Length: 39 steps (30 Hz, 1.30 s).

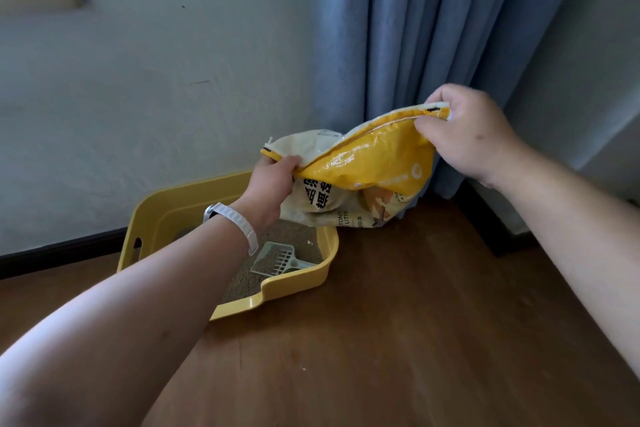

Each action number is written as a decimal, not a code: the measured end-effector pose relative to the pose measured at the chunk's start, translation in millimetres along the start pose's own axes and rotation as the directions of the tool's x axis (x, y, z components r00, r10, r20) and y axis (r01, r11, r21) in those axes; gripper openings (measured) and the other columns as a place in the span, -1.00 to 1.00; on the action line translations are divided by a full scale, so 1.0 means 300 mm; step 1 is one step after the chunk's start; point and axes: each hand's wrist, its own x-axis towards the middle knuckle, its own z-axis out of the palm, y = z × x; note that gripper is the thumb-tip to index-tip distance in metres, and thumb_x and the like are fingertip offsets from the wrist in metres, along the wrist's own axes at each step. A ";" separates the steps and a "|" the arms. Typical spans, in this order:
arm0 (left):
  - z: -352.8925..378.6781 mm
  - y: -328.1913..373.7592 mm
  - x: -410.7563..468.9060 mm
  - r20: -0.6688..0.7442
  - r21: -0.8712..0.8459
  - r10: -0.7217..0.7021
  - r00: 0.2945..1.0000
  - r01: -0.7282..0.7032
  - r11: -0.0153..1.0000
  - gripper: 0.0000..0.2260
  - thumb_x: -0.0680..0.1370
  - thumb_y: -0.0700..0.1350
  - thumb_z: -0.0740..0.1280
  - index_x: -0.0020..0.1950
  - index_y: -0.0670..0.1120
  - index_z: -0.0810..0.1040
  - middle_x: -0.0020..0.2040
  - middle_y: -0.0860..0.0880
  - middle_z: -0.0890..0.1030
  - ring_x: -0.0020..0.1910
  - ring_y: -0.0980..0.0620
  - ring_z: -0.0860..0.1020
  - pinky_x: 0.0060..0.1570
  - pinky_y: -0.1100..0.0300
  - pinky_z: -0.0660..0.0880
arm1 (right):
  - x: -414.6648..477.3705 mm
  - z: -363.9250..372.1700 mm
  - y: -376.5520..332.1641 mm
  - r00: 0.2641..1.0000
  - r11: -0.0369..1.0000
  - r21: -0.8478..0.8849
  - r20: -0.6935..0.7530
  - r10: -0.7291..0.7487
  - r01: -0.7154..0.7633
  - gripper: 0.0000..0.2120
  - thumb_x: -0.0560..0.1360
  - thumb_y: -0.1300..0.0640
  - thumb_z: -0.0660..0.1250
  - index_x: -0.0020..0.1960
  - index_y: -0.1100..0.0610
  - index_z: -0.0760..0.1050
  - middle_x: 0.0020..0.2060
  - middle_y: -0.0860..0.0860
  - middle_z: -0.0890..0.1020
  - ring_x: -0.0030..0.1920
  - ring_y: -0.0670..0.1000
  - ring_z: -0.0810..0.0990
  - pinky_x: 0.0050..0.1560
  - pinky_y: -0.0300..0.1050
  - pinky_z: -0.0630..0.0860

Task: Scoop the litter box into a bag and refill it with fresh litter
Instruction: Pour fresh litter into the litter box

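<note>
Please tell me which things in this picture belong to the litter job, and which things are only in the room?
Belong to the job:
- litter bag, gripped at its top edge by the left hand and the right hand
- yellow litter box, with litter in it
- pale scoop, lying in the box

Only in the room:
- blue curtain
- white wall
- wooden floor
- white wristband
</note>
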 end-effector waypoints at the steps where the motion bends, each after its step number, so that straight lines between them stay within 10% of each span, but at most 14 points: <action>1: 0.005 -0.004 -0.004 0.001 0.009 0.008 1.000 -0.008 1.000 -0.81 0.61 -0.10 0.28 0.22 0.01 0.48 -0.09 0.06 0.59 -0.20 0.11 0.54 -0.31 0.27 0.44 | -0.001 -0.001 0.014 1.000 1.000 -0.028 0.024 0.012 -0.011 -0.94 0.45 0.17 0.33 -0.17 0.16 0.51 -0.37 0.00 0.52 -0.37 -0.07 0.45 -0.41 -0.25 0.37; 7: 0.018 -0.009 -0.010 -0.059 0.109 0.071 0.996 -0.064 0.992 -0.82 0.62 -0.07 0.24 0.21 0.04 0.52 0.00 0.07 0.64 -0.03 0.06 0.61 -0.15 0.18 0.54 | -0.005 -0.009 0.116 0.933 0.933 -0.355 0.313 0.175 -0.056 -0.90 0.42 0.09 0.35 -0.17 0.12 0.52 -0.27 0.03 0.58 -0.28 -0.01 0.51 -0.29 -0.11 0.43; 13: 0.034 0.002 -0.027 -0.059 0.281 0.216 0.975 -0.192 0.941 -0.80 0.62 -0.06 0.20 -0.04 -0.09 0.59 -0.24 -0.09 0.58 -0.29 -0.01 0.54 -0.26 0.10 0.50 | -0.038 0.019 0.164 0.822 0.865 -0.498 0.467 0.327 -0.061 -0.84 0.41 0.02 0.35 -0.09 0.09 0.47 -0.16 0.06 0.58 -0.19 0.05 0.55 -0.27 -0.10 0.43; 18: 0.052 0.005 -0.033 -0.037 0.390 0.253 0.967 -0.219 0.894 -0.75 0.62 0.00 0.20 -0.15 -0.12 0.51 -0.42 -0.01 0.41 -0.47 0.04 0.40 -0.50 0.24 0.32 | -0.021 0.018 0.158 0.731 0.868 -0.495 0.602 0.322 0.025 -0.31 0.34 -0.18 0.44 0.37 -0.04 0.28 0.22 -0.04 0.39 0.13 0.01 0.48 0.10 -0.05 0.53; 30: 0.161 0.040 -0.127 0.143 0.527 0.465 0.874 -0.465 0.711 -0.69 0.61 -0.07 0.23 -0.33 -0.08 0.35 -0.40 0.01 0.42 -0.42 0.03 0.38 -0.39 0.16 0.30 | -0.060 0.205 0.055 0.890 0.976 -0.218 0.445 0.095 0.005 0.07 0.27 -0.43 0.41 0.55 -0.11 -0.09 0.48 0.03 0.22 0.43 0.11 0.31 0.34 0.09 0.38; 35: 0.138 0.029 -0.135 0.282 0.498 0.466 0.839 -0.543 0.676 -0.76 0.57 -0.06 0.29 -0.28 -0.08 0.51 -0.24 0.00 0.49 -0.31 0.09 0.47 -0.32 0.25 0.36 | -0.095 0.264 0.067 0.941 0.991 -0.105 0.321 0.109 -0.079 -0.23 0.36 -0.23 0.46 0.43 -0.05 0.19 0.29 -0.03 0.44 0.21 0.04 0.50 0.12 0.03 0.54; 39: 0.116 0.035 -0.129 0.241 0.363 0.329 0.913 -0.399 0.842 -0.77 0.58 -0.11 0.25 0.17 -0.03 0.64 -0.03 0.03 0.65 -0.15 0.11 0.62 -0.16 0.21 0.57 | -0.098 0.262 0.106 0.943 0.991 -0.098 0.313 0.113 -0.086 -0.60 0.42 -0.02 0.43 0.16 -0.06 0.32 -0.04 -0.12 0.54 -0.08 -0.04 0.56 -0.18 -0.07 0.54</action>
